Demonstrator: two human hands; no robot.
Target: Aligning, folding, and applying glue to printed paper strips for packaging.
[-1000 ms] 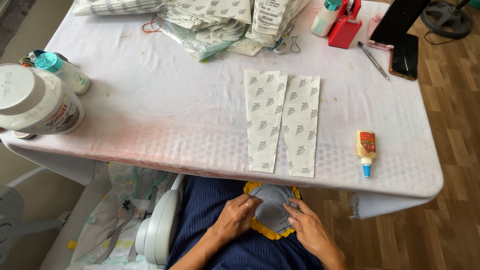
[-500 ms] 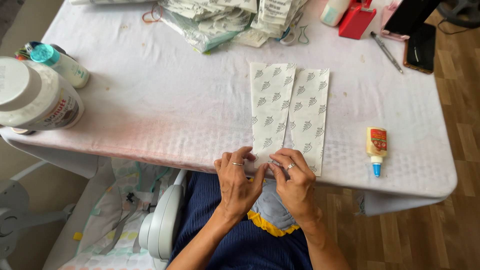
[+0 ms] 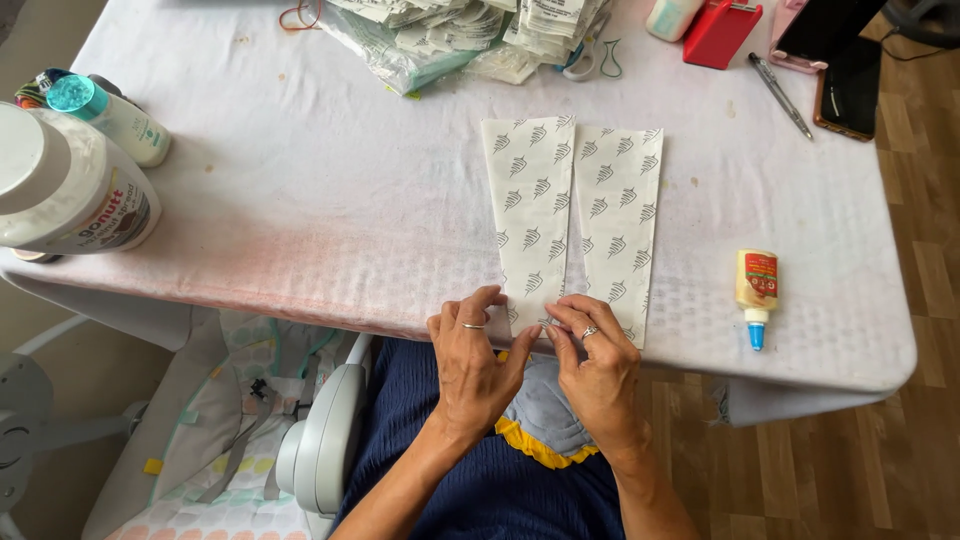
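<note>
Two tapered white paper strips with a grey leaf print lie side by side on the white table [image 3: 300,200]. My left hand [image 3: 475,365] and my right hand [image 3: 595,375] meet at the near end of the left strip [image 3: 530,215], fingertips pinching its bottom edge at the table's front. The right strip [image 3: 618,220] lies flat next to it, its lower corner partly under my right fingers. Both hands wear a ring. A grey cloth with yellow trim [image 3: 540,425] rests on my lap below the hands.
A small glue bottle with a blue tip [image 3: 757,290] lies at the right. A large white jar [image 3: 65,190] and a teal-capped bottle [image 3: 115,115] stand at left. Packets [image 3: 460,30], scissors, a red box [image 3: 720,30], pen [image 3: 780,95] and phone [image 3: 848,85] line the back. A baby seat [image 3: 250,440] stands below left.
My hands rose from the cloth on my lap to the table edge and took hold of the near end of the left strip. The view shifted slightly.
</note>
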